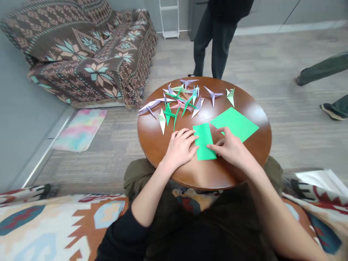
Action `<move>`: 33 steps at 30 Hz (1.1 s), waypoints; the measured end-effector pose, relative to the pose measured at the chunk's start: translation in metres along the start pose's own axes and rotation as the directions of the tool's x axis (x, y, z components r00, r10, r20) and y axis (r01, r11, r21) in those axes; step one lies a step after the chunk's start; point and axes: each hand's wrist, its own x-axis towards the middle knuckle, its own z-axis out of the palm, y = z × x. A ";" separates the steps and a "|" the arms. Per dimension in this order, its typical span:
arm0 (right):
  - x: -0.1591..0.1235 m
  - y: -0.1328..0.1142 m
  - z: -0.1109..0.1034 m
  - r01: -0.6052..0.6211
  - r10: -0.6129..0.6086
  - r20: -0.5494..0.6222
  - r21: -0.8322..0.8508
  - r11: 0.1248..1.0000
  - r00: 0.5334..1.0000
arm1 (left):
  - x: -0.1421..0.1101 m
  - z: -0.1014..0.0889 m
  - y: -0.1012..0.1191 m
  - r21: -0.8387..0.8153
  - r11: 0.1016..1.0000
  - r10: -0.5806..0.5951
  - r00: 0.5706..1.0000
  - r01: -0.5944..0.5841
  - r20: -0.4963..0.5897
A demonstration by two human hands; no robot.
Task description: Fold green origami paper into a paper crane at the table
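Note:
A green paper point(204, 141), folded to an upright rectangle, lies on the round brown table in front of me. My left hand point(181, 146) rests flat at its left side, fingers stretched out and fingertips touching the paper's left edge. At the right edge, my right hand point(230, 146) has its thumb on top of the sheet and its middle fingers curled beside it, pinching that edge. The right index finger sticks out above, off the folded paper. Just behind the right hand lies a flat green square sheet point(236, 123), partly covered by the fingers.
Several folded paper cranes point(181, 103) in green, purple, white and pink crowd the far left of the table point(160, 148). A pale green one point(230, 96) sits at the far right. One person's legs point(214, 43) stand behind the table; another's point(326, 72) are at right.

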 end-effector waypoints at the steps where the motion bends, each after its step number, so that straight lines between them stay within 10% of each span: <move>1: 0.000 0.003 0.000 0.015 -0.015 0.007 0.003 1.000 1.000 | 0.001 0.000 -0.001 -0.001 1.000 0.004 1.000 -0.004 0.004; 15: 0.004 0.015 0.004 0.080 -0.080 -0.005 0.050 0.996 0.997 | 0.002 -0.001 -0.007 -0.049 0.999 0.016 0.999 -0.014 0.042; 23: -0.005 0.007 0.012 0.125 -0.145 -0.073 -0.225 0.966 0.987 | 0.003 -0.002 -0.006 -0.039 0.999 0.017 0.998 -0.015 0.054; 29: -0.007 0.002 0.024 0.475 -0.594 0.008 -0.610 0.635 0.805 | 0.004 -0.004 -0.004 -0.022 1.000 0.024 0.997 -0.023 0.073; 33: 0.007 0.017 0.028 0.532 -0.600 0.066 -0.548 0.646 0.797 | 0.004 -0.003 -0.005 -0.015 0.999 0.030 0.997 -0.029 0.072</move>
